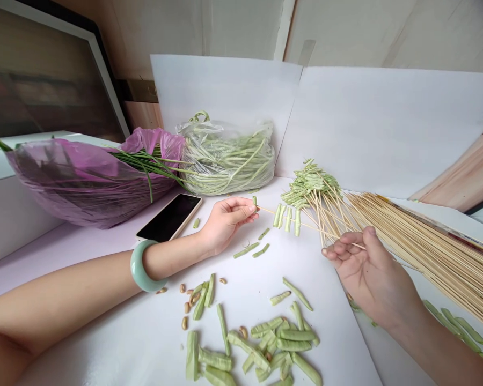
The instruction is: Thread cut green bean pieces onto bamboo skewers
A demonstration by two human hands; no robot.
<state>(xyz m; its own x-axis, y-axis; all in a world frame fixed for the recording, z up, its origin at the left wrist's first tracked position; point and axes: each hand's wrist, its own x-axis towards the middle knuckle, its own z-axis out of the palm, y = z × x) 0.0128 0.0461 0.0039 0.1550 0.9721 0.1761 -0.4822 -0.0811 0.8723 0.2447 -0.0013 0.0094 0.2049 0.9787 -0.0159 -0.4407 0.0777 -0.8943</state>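
Note:
My left hand point(229, 222), with a pale green bangle on its wrist, pinches a short green bean piece point(254, 201) at the tip of a thin wooden skewer point(312, 227). Several cut bean pieces point(287, 220) sit crosswise on this skewer, side by side. Its other end lies across the curled fingers of my right hand point(366, 268), whose thumb points up. Loose bean pieces point(261, 250) lie on the white surface below the skewer. Nearer to me are a pile of cut bean pieces point(273, 343) and a few brown seeds point(185, 323).
Behind the skewer lies a bundle of filled skewers point(314, 185). Many bare skewers point(430, 252) stretch along the right. At the back are a clear bag of long beans point(229, 161) and a purple bag of green stalks point(92, 177). A phone point(169, 217) lies left of centre.

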